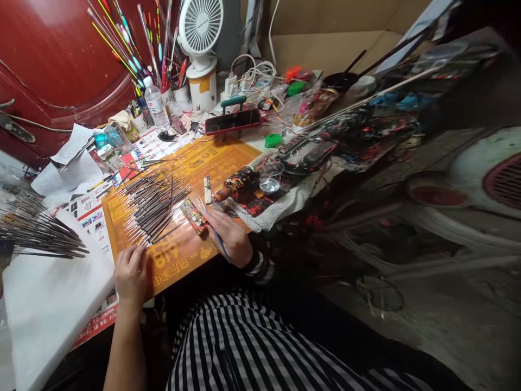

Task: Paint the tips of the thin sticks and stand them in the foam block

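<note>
My left hand (131,271) is closed at the near edge of the orange mat (166,279), its fingertips pinched on the end of a thin dark stick (166,234). That stick slants toward a small paint-smeared block (194,217). Beside the block, my right hand (230,236) is closed on a slim paintbrush (220,243) with a blue handle. Left of the block lies a pile of thin dark sticks (152,203) with pale, fine ends. A small pale piece (207,190) stands just beyond my right fingers.
More thin sticks (44,231) rest on white foam (44,304) at the left. A phone (232,121), water bottle (156,103) and fan (201,27) stand at the back. Paint-crusted clutter (301,155) and a small metal cup (269,185) crowd the right side.
</note>
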Demonstrator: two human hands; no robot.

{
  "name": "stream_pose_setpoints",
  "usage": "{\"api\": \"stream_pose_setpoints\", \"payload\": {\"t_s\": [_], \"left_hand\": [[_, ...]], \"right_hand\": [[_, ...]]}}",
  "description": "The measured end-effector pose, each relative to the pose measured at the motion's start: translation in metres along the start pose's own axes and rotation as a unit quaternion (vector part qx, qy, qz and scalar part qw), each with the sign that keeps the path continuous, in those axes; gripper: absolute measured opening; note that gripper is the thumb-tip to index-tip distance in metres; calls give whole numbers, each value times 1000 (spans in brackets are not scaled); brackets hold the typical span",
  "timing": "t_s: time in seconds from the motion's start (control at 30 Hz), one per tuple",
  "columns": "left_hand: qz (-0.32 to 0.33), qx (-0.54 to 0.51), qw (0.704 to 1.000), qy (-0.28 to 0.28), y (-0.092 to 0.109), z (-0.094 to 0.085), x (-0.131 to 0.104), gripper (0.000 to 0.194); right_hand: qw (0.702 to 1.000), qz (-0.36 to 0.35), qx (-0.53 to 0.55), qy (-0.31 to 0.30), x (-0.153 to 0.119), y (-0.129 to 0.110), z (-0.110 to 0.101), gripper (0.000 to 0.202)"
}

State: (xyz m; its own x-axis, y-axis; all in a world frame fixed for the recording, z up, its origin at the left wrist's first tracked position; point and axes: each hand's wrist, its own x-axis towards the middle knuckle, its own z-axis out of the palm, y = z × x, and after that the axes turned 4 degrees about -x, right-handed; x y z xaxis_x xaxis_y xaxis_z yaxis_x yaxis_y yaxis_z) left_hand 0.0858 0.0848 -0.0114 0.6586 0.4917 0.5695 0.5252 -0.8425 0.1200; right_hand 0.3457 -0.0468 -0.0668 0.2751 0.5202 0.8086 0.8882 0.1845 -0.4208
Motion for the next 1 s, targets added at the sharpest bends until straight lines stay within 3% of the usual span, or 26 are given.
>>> {"api": "stream_pose_setpoints", "payload": {"t_s": [0.33,0.63,0.83,1.0], "left_hand": [[35,-26,998,39,2,2,3,19],[51,-44,997,39,3,6,2,21],[54,-42,997,46,0,14,-2,19],[54,-57,996,52,0,17,-1,21]], "right_hand": [[1000,8,-10,-2,2,1,-1,57],[999,20,-21,21,1,2,-4,53],[997,-52,-7,48,-18,24,-24,50],[996,-69,-50,39,-26,37,-25,43]]}}
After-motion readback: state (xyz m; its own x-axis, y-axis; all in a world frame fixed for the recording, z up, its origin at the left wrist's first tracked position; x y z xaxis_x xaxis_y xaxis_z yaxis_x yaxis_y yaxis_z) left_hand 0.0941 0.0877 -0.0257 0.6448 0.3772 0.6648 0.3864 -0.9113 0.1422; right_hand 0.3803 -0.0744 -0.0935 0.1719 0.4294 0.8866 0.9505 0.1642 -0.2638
